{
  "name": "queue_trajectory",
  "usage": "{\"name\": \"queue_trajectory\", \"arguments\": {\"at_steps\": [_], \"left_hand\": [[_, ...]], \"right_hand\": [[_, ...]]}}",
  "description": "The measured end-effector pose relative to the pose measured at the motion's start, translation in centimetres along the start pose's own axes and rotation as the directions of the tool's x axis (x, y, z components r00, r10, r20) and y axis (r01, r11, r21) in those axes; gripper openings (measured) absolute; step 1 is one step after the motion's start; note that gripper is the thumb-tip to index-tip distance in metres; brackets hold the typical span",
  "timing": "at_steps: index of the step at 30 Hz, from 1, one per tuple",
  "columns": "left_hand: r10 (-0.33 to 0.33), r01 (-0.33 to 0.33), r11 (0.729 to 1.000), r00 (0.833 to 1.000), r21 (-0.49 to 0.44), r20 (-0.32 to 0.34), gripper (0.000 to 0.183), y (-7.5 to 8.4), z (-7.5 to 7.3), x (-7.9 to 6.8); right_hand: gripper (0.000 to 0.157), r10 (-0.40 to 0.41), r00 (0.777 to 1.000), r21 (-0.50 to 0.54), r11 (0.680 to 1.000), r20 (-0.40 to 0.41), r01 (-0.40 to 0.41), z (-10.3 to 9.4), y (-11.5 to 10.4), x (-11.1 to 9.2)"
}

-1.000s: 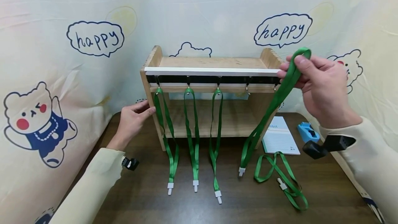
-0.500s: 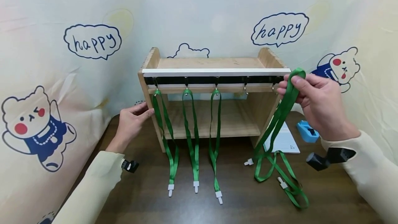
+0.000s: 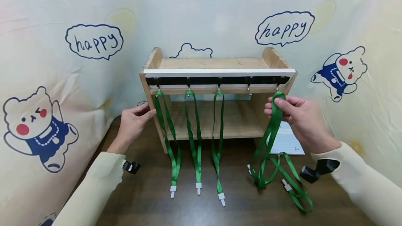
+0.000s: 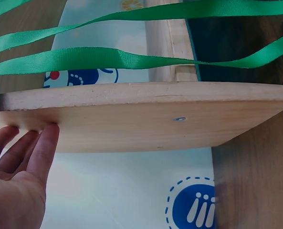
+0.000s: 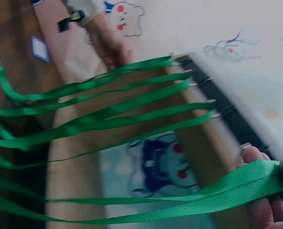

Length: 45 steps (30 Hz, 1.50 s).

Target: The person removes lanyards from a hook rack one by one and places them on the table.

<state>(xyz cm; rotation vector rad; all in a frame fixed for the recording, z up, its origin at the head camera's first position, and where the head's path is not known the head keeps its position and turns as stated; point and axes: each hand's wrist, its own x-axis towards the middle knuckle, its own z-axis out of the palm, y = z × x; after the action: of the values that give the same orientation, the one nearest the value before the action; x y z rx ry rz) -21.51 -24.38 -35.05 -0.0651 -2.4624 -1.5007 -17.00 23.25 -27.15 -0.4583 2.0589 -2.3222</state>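
Observation:
My right hand (image 3: 301,119) pinches the top loop of a green lanyard (image 3: 275,118) between thumb and fingers, right below the rightmost hook (image 3: 277,87) of a wooden shelf (image 3: 211,63). The lower straps of that lanyard bunch at the tabletop, its white clip (image 3: 249,169) at their left. In the right wrist view the strap (image 5: 227,193) runs out flat from the fingers. My left hand (image 3: 133,123) holds the shelf's left side panel (image 4: 122,119) by its front edge, thumb in front and fingers behind. Several green lanyards, among them one (image 3: 193,132), hang from the left hooks.
The fourth hook (image 3: 248,87) is bare. Another green lanyard (image 3: 293,180) lies loosely looped on the dark table (image 3: 150,205), front right. A notebook (image 3: 287,144) lies behind it, partly covered by my right hand. Printed cloth (image 3: 213,13) surrounds the table.
My right hand has come down and left with the lanyard, from beside the shelf top to under the rightmost hook. The lanyard's lower end has sunk and bunched. My left hand has stayed put.

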Motion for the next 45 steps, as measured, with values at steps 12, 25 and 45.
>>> {"name": "queue_trajectory", "arguments": {"at_steps": [12,25,45], "left_hand": [[0.017,-0.017,1.000,1.000,-0.014,-0.011,0.061,0.2,-0.3,0.2],[0.034,-0.034,0.999,0.999,-0.032,-0.021,0.059,0.3,-0.2,0.2],[0.020,-0.019,1.000,1.000,-0.022,0.004,0.061,-0.1,0.1,0.0]], "right_hand": [[0.057,0.244,0.969,-0.261,0.933,-0.046,-0.247,-1.0,8.7,0.1],[0.043,0.372,0.919,-0.306,0.867,-0.129,-0.394,-0.6,17.4,-1.2],[0.021,0.147,0.987,-0.772,0.619,-0.067,-0.145,-0.6,22.7,-2.6]]}}
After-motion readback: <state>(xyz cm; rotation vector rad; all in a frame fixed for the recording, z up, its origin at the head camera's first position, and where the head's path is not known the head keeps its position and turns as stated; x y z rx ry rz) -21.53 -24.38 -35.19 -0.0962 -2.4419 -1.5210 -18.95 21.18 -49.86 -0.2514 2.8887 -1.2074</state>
